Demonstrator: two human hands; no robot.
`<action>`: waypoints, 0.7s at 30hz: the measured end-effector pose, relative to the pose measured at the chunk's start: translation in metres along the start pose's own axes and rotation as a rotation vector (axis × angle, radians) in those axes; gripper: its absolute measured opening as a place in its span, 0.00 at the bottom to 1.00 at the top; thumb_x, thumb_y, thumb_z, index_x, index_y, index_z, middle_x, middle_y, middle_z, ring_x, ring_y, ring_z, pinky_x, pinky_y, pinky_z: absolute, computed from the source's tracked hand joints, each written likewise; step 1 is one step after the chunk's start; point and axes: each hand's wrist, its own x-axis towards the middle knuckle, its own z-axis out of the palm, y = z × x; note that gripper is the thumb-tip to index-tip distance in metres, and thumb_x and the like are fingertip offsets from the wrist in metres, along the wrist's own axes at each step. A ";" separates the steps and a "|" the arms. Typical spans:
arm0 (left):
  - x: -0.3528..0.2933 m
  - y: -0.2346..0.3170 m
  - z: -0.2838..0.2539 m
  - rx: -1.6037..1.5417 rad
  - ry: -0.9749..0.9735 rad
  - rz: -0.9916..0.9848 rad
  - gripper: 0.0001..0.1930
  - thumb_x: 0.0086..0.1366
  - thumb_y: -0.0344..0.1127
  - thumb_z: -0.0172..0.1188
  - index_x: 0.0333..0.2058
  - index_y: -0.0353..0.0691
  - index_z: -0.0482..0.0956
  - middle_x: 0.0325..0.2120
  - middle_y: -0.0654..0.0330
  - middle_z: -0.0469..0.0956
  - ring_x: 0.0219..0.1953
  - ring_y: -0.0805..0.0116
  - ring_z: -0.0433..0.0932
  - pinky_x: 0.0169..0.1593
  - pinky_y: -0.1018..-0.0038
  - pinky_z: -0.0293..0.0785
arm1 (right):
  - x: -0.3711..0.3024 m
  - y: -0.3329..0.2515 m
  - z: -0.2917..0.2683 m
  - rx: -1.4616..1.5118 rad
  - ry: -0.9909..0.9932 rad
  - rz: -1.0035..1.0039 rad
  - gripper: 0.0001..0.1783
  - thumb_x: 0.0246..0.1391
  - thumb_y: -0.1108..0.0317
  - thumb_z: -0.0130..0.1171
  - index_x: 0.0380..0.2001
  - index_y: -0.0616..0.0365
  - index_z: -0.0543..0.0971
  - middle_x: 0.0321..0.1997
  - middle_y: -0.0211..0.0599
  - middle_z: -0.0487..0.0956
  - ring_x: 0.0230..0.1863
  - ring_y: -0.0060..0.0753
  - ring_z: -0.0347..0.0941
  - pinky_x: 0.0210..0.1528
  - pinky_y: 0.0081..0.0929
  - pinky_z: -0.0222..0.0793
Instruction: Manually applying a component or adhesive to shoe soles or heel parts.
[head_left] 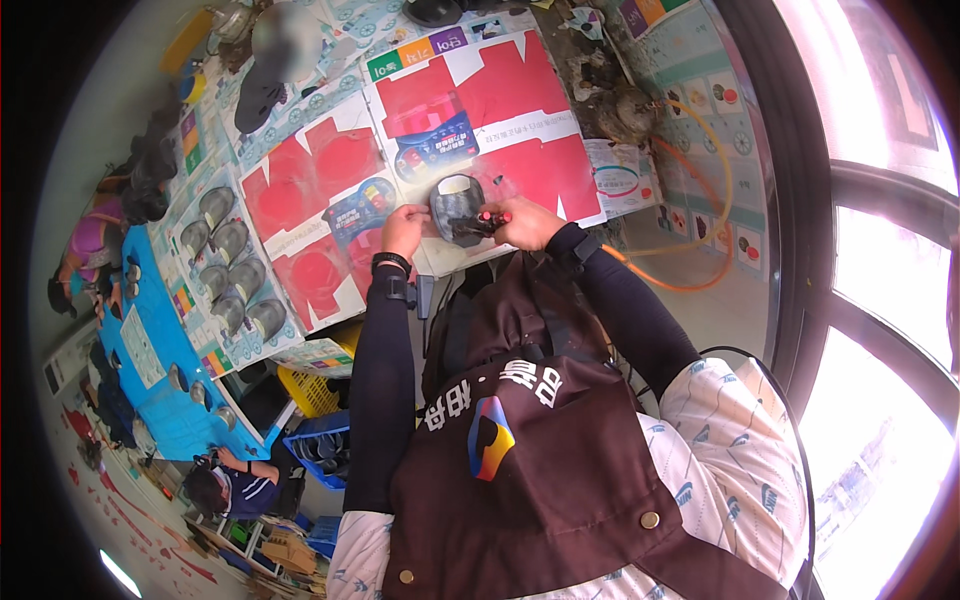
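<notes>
Right in front of me, a dark grey rounded piece [444, 203] with a pale patch on its upper part lies at the near edge of the table. My left hand [403, 232] meets its left rim with thumb and fingertips pinched together. On the other side my right hand [526, 224] is closed round a small black tool with red parts [490, 219]. The tool's dark front end lies over the lower right of the piece. Its exact kind is too small to tell.
White sheets with red shapes [525, 80] cover the table. Several grey rounded pieces [231, 240] stand at the left. Yellow and orange hoses [690, 286] loop at the right. Beyond a blue table [170, 340], a person [235, 487] sits; a yellow basket [310, 390] stands below.
</notes>
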 end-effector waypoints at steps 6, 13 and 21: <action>-0.007 0.006 0.008 -0.399 -0.034 -0.167 0.10 0.69 0.31 0.55 0.43 0.33 0.80 0.32 0.56 0.84 0.32 0.68 0.84 0.37 0.74 0.79 | -0.015 0.002 -0.010 -0.007 0.122 0.038 0.19 0.41 0.69 0.59 0.40 0.63 0.78 0.31 0.57 0.79 0.37 0.60 0.77 0.41 0.46 0.71; -0.009 0.004 0.017 -0.222 0.001 -0.112 0.10 0.68 0.34 0.60 0.45 0.35 0.79 0.33 0.61 0.82 0.32 0.73 0.82 0.37 0.78 0.78 | -0.022 0.004 -0.004 -0.007 0.134 0.091 0.16 0.42 0.70 0.57 0.38 0.61 0.79 0.34 0.58 0.80 0.41 0.66 0.75 0.42 0.51 0.70; -0.013 0.003 0.026 -0.228 0.072 -0.033 0.12 0.62 0.34 0.65 0.42 0.34 0.81 0.31 0.59 0.85 0.30 0.71 0.83 0.35 0.74 0.79 | -0.026 0.005 -0.002 -0.010 0.127 0.117 0.16 0.43 0.69 0.58 0.39 0.62 0.80 0.32 0.58 0.80 0.40 0.65 0.76 0.42 0.49 0.70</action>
